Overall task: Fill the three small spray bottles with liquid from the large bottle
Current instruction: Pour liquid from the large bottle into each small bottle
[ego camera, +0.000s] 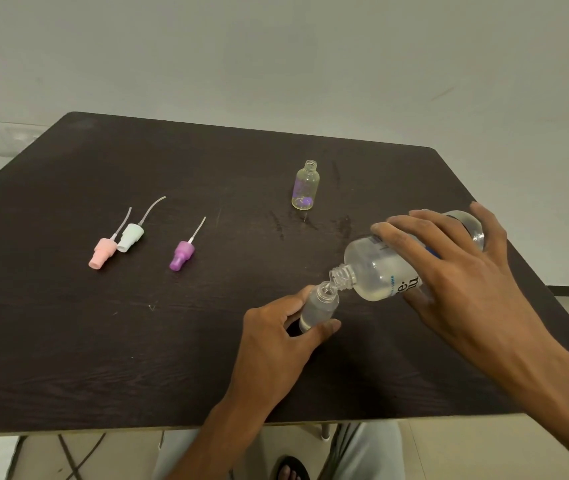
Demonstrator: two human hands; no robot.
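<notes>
The right hand (449, 271) wraps its fingers around the large bottle (380, 268), tipped with its neck over the mouth of a small spray bottle (319, 306), which the left hand (276, 341) pinches between thumb and fingers on the dark table (137, 341). Farther off stands another open bottle (305, 185); three spray caps (117, 242) lie left. A pale wall (276, 46) is behind.

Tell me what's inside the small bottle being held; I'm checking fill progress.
Clear liquid sits in the lower part of the small bottle; the left hand's fingers cover its base, so the exact level is hidden.
</notes>
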